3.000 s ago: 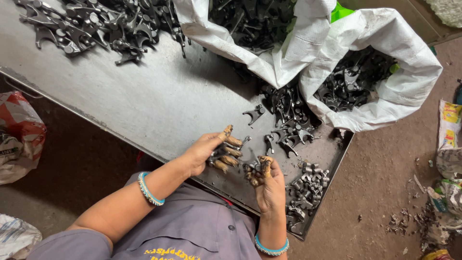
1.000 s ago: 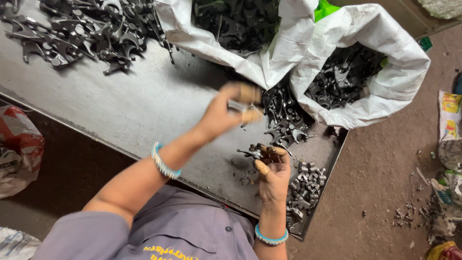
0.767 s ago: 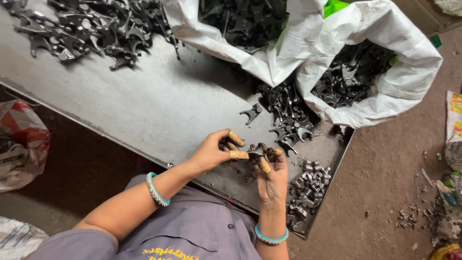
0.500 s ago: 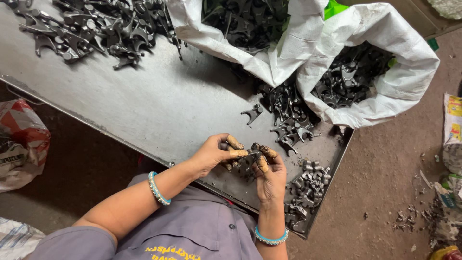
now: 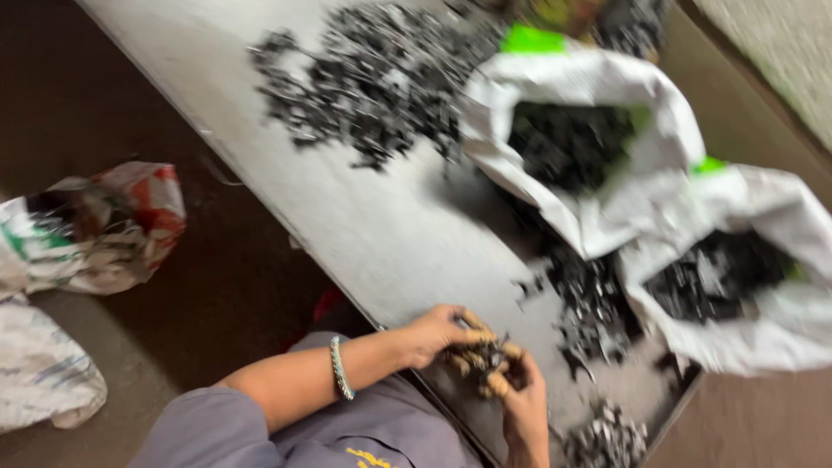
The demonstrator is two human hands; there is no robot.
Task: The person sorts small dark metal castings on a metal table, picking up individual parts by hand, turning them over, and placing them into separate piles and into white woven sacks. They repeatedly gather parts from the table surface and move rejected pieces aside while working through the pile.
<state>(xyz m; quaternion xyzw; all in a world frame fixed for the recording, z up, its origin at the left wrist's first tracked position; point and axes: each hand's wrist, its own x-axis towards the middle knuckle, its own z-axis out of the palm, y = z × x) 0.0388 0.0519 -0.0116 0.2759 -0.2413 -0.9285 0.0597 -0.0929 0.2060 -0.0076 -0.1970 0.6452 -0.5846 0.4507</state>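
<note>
My left hand [image 5: 438, 334] and my right hand [image 5: 520, 394] meet at the near edge of the grey metal table [image 5: 364, 217], both closed around small dark metal parts [image 5: 482, 357] held between the fingers. The picture is blurred, so the exact shape of the held parts is unclear. A turquoise bangle sits on my left wrist. Just right of my hands lies a loose pile of dark metal parts [image 5: 589, 312], and a smaller heap of light grey pieces [image 5: 607, 438] lies near the table's near right corner.
Two open white sacks [image 5: 598, 156] [image 5: 737, 295] filled with dark metal parts stand on the right of the table. A big heap of dark metal parts [image 5: 373, 82] lies further back. Crumpled bags [image 5: 87, 225] lie on the brown floor at left.
The view has swung left and tilted, so the table now runs diagonally. My hands stay together at the table edge on the small parts, after the left hand reached up and came back.
</note>
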